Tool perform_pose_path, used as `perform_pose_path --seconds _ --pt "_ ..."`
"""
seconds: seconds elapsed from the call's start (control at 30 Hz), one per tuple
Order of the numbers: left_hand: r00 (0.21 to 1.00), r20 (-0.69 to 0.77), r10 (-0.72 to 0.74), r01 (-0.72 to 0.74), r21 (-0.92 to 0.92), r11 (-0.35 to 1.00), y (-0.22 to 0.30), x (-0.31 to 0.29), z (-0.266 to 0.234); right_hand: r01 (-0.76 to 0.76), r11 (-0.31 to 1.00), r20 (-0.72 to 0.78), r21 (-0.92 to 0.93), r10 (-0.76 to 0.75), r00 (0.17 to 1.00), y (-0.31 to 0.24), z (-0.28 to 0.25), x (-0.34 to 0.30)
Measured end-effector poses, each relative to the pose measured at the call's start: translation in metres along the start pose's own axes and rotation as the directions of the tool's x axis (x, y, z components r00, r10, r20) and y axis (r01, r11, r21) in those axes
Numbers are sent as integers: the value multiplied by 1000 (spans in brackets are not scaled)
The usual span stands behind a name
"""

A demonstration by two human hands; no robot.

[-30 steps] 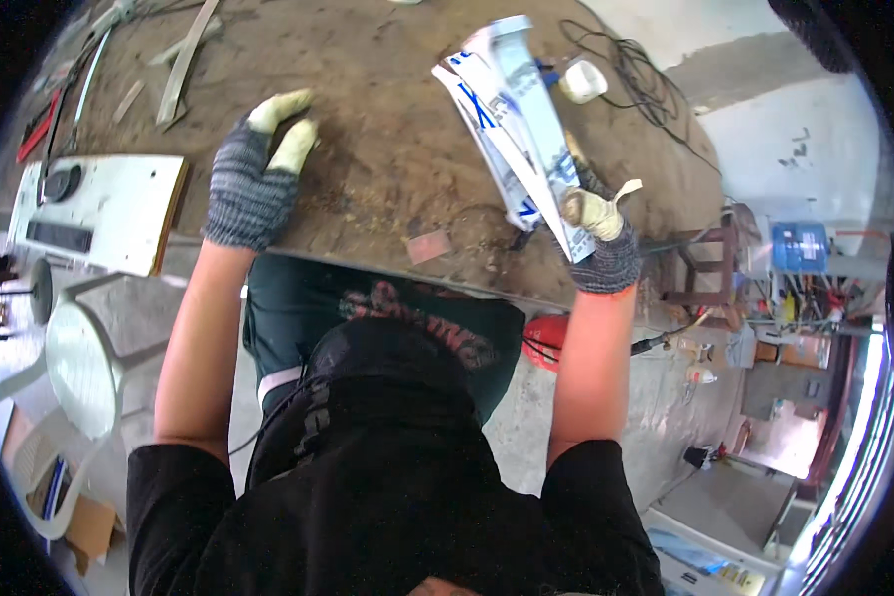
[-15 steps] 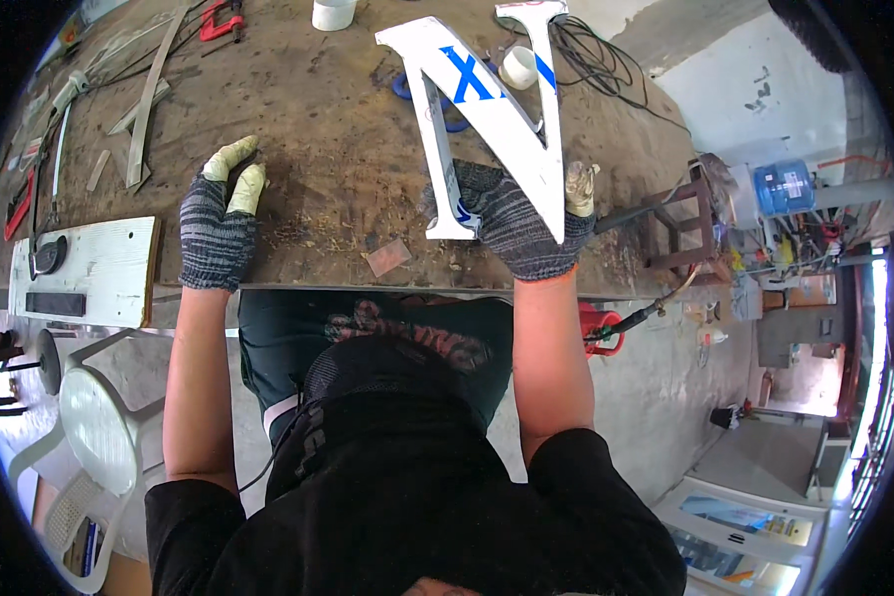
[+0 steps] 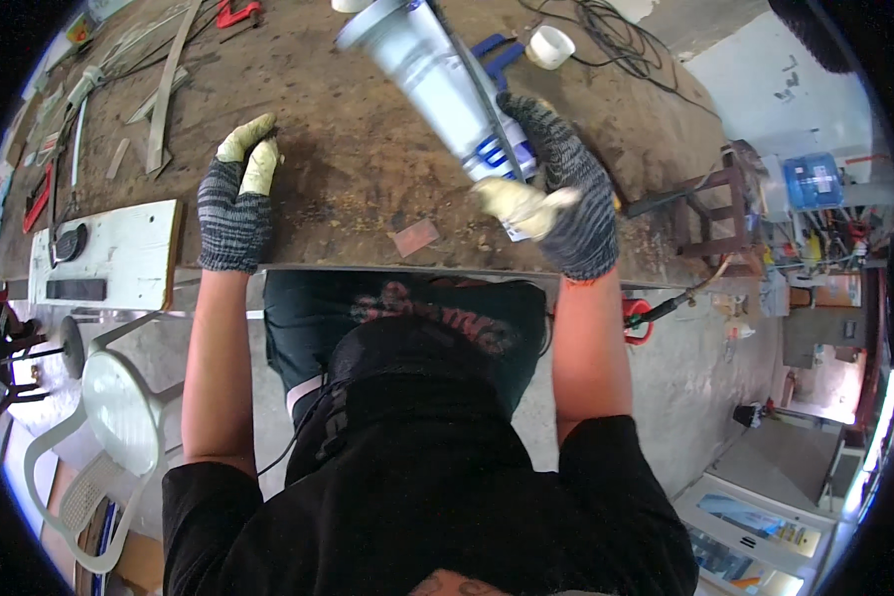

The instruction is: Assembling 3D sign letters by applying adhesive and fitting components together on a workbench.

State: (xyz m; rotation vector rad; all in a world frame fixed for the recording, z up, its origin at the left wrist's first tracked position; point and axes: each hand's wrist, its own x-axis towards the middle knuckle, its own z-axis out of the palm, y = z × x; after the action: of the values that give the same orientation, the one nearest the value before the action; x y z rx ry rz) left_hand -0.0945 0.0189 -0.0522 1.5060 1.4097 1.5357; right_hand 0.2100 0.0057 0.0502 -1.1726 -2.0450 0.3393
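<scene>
My right hand (image 3: 576,189), in a striped grey knit glove with taped fingertips, grips a white metal letter N (image 3: 422,84) by its near end. The letter is tilted above the table, turned so that its side and inner faces show; motion blurs it. Blue marks show near my thumb. My left hand (image 3: 236,204), gloved the same way, rests on the worktable (image 3: 338,179) near its front edge. Its taped thumb and forefinger are a little apart with nothing between them; the other fingers are partly hidden.
A small reddish rectangular piece (image 3: 414,236) lies between my hands. A white roll (image 3: 549,47) and black cable (image 3: 616,35) are at the back. Metal strips (image 3: 164,94) and a red clamp (image 3: 236,12) lie to the left, near a white board (image 3: 119,258). A brown stool (image 3: 705,214) stands at right.
My right hand has rotated the letter N from face-up to showing its side, and its grip now shows the thumb in front. The view has shifted slightly; my left hand stays on the table.
</scene>
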Motion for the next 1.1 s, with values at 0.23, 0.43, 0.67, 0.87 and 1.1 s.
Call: perform_pose_path --seconds 0.23,0.43,0.67,0.87,1.1 --pt "993 113 16 29 -387 922 -20 13 -21 427 793 203 -434 -376 904 -6 -12 6" --pt "942 324 84 129 -582 803 20 13 1 546 699 222 -462 -505 834 -14 -12 8" --pt "928 372 14 123 -341 932 15 21 20 634 686 198 -358 -607 769 -7 4 5" --pt "826 553 -106 292 -260 920 8 6 17 705 578 266 -412 -663 699 18 19 3" --pt "829 452 -330 528 -435 730 39 0 25 675 664 214 -323 -643 735 17 20 11"
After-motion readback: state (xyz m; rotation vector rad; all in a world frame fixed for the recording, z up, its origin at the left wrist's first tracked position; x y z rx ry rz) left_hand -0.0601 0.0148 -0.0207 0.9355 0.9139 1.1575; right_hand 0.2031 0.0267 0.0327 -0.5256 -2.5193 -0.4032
